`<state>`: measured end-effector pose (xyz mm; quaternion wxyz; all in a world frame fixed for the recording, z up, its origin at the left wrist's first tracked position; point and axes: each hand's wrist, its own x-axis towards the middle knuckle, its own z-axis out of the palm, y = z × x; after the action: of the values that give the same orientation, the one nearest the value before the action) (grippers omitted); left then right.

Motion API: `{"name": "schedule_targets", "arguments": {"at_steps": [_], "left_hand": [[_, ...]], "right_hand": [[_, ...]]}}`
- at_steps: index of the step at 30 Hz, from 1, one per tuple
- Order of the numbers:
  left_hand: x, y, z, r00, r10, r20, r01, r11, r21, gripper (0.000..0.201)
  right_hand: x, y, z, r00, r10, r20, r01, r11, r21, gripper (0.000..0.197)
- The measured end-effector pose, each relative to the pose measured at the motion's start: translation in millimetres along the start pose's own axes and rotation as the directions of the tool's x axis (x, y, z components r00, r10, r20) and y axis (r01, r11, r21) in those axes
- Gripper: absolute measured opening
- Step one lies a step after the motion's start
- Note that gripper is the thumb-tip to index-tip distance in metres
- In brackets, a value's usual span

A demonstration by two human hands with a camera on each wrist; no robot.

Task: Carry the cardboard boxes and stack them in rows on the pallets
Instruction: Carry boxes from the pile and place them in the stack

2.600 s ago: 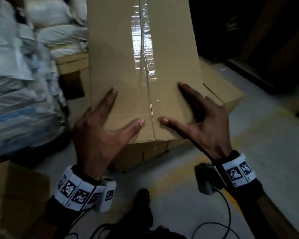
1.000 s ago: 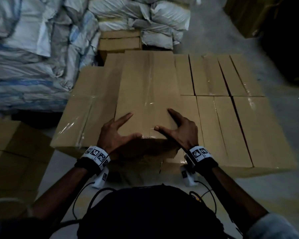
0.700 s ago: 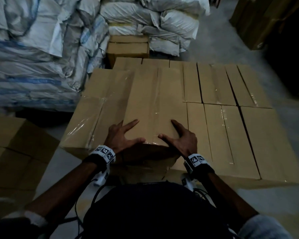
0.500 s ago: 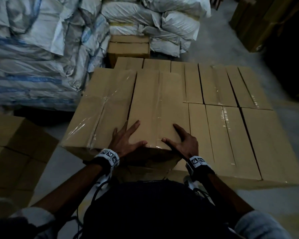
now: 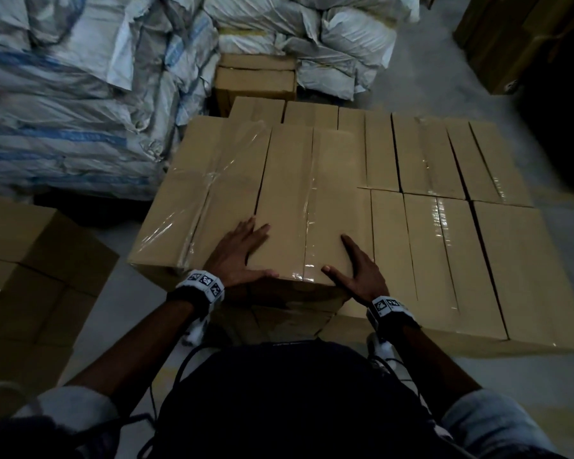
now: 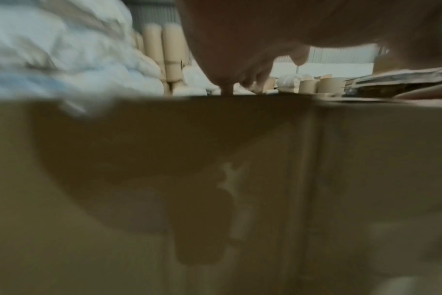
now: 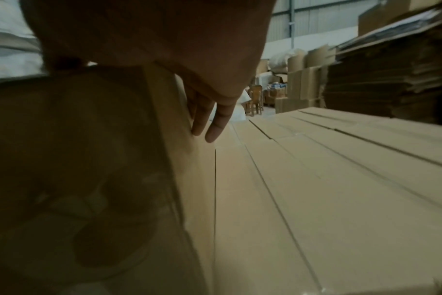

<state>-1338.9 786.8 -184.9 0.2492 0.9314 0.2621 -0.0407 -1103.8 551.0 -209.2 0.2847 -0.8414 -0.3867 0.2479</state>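
Flat and spread, left hand (image 5: pixel 237 256) and right hand (image 5: pixel 358 271) press the cardboard box (image 5: pixel 307 207).

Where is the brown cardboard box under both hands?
Head view, centre: brown cardboard box on the lower layer of boxes, beside the plastic-wrapped box.

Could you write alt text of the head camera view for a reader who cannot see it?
Seen from above, a person's left hand and right hand press flat on the near end of a taped cardboard box, set on a lower layer of boxes beside another upper box. White woven sacks are piled to the left.
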Motion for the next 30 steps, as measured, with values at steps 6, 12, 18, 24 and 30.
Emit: {"name": "schedule_targets", "arguments": {"at_steps": [6,12,18,24,30], "left_hand": [[-11,-39,-12,0.984,0.045,0.172,-0.11,0.914,0.39,0.126],[-1,-30,-7,0.987,-0.013,0.16,-0.063,0.887,0.458,0.135],[7,-26,4,0.99,-0.056,0.128,-0.003,0.908,0.418,0.146],[8,-31,4,0.995,-0.024,0.099,-0.02,0.906,0.423,0.145],[7,-31,4,0.995,-0.022,0.096,-0.019,0.91,0.414,0.146]], "right_hand": [[0,5,-16,0.979,-0.001,0.204,0.029,0.991,-0.135,0.135],[1,7,-19,0.964,0.009,0.267,0.073,0.953,-0.294,0.128],[0,19,-17,0.971,-0.058,0.233,0.145,0.915,-0.376,0.123],[-3,26,-19,0.972,-0.139,0.191,0.211,0.875,-0.436,0.109],[-8,29,-23,0.963,-0.15,0.224,0.239,0.859,-0.453,0.099]]}}
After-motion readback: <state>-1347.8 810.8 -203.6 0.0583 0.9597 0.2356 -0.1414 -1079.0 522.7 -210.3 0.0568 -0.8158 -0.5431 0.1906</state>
